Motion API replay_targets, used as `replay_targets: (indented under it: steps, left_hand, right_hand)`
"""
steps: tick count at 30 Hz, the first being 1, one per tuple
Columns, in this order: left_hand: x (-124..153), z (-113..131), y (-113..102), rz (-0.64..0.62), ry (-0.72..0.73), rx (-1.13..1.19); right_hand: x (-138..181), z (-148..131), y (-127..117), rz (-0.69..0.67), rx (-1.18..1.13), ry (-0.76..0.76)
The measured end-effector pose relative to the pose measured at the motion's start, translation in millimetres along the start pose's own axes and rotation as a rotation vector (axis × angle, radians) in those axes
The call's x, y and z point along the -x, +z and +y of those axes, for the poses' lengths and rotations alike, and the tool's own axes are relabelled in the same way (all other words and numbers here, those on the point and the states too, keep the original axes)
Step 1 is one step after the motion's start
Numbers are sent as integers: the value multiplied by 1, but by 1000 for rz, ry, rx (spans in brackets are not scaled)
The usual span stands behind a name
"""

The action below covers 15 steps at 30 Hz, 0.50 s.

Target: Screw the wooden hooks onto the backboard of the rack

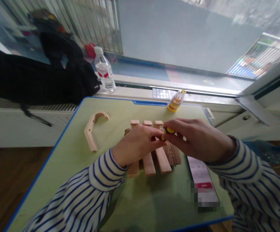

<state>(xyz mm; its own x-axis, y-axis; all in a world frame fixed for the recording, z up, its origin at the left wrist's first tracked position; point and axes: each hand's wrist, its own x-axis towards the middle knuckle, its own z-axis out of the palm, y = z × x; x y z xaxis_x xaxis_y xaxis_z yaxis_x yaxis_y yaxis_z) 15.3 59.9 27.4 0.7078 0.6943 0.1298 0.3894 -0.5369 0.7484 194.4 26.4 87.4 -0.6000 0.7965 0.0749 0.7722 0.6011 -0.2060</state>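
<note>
My right hand [195,140] pinches a small yellow-and-black screwdriver handle [169,130] above several pale wooden slats [162,160]. My left hand [136,145] meets it from the other side, its fingertips at the handle's lower end. The slats lie side by side across a dark, rough wooden piece [173,154], and my hands hide their middle. A curved wooden bracket [90,130] lies to the left on the green board [140,106]. A clear yellow-capped tube [175,101] lies at the board's far edge.
A smartphone [202,182] lies at the board's right side. Beyond the board stand a water bottle [104,69] and a black bag [40,74] on a white sill. A window with railings lies behind them, and wooden floor shows below.
</note>
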Motion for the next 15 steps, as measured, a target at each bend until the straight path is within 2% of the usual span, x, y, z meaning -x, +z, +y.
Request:
replay_targets:
  steps: [15]
  left_hand:
    - [1,-9,1,-62,39,33]
  right_hand:
    - [2,-10,14,100,133,93]
